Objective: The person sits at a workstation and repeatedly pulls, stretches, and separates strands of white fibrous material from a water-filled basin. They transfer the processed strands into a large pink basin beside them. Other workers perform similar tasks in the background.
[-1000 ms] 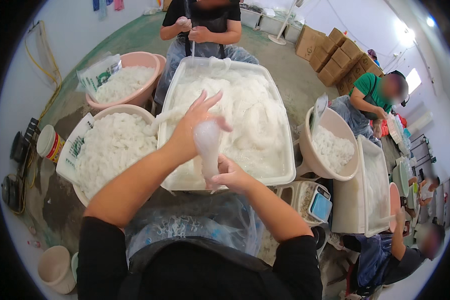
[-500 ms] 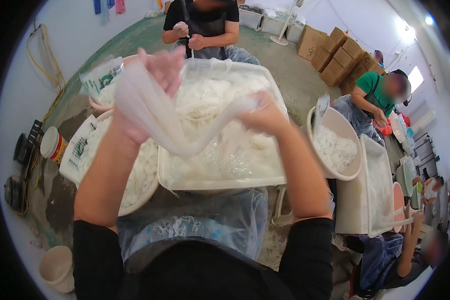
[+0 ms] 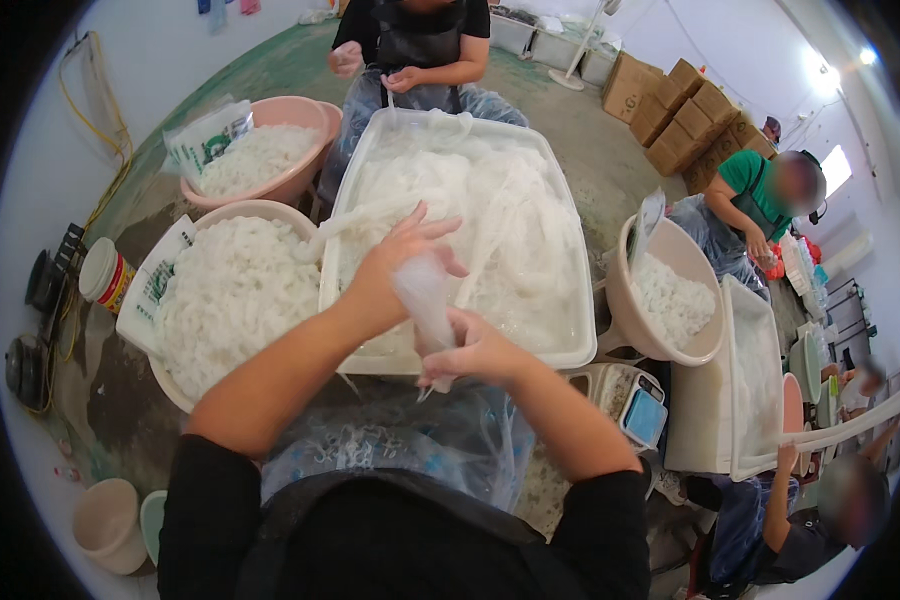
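My left hand (image 3: 402,250) is over the white tray (image 3: 450,359), fingers spread, with a translucent white fibre band (image 3: 422,290) against its palm. Just below it, my right hand (image 3: 475,350) is closed round the lower end of that band, near the tray's front edge. The tray holds wet white fibre (image 3: 510,230) in loose folds. A thick strand (image 3: 340,225) crosses its left rim toward a basin of fluffy white fibre (image 3: 225,290), which has a printed bag tucked in its left side.
A co-worker (image 3: 420,65) sits opposite; others in green (image 3: 740,190) and dark clothing (image 3: 810,540) work at right. Around me are a pink basin (image 3: 300,190), beige basin (image 3: 705,340), second tray (image 3: 750,380), blue-topped scale (image 3: 642,415), lidded bucket (image 3: 100,280), stacked cartons (image 3: 690,140) and cables (image 3: 110,130).
Half a second ago my hands were wide apart with the band stretched between them; now they are back together at centre, band gathered. The lower-right co-worker has lifted a long white strand.
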The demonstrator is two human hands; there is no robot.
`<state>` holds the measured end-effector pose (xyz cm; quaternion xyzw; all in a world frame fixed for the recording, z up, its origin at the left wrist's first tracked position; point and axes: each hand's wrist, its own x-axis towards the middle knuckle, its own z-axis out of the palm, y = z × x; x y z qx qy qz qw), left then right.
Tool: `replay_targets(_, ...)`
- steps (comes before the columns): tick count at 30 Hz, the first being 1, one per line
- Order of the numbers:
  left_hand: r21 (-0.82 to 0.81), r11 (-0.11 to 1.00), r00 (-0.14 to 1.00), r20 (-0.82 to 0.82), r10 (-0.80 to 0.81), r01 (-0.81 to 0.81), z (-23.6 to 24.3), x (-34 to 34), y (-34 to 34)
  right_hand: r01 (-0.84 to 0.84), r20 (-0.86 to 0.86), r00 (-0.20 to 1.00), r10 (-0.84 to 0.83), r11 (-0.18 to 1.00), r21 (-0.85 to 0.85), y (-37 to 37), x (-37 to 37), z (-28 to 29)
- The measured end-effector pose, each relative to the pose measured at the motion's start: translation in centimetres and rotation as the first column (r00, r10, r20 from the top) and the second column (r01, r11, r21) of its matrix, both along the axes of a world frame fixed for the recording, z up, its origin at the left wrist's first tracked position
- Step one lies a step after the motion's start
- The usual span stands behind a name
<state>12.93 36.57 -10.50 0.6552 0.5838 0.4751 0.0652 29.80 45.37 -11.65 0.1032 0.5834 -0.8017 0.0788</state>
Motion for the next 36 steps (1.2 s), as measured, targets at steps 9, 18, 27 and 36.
replay_targets(9, 0.625, 0.699, 0.020, 0.741, -0.672, 0.347, 15.9, -1.5, -2.3, 0.067, 0.151, 0.973, -0.175, 0.839, 0.540, 2.6, -2.0, -5.9)
replay_targets(18, -0.447, 0.850, 0.509, 0.682, 0.525, -0.279, -2.8, -6.3, -1.6, 0.451, -0.509, 0.860, -0.042, 0.529, 0.719, 4.7, 0.9, 14.4)
replay_targets(27, -0.032, 0.946, 0.832, 0.467, 0.300, -0.323, -6.4, 5.7, 0.4, 0.240, -0.227, 0.970, -0.091, 0.538, 0.808, 3.6, -1.7, 6.5)
replay_targets(36, -0.689, 0.665, 0.953, -0.136, 0.272, -0.288, -8.8, -2.0, 1.3, 0.201, -0.231, 0.957, -0.175, -0.173, 0.964, 4.9, 2.0, -4.6)
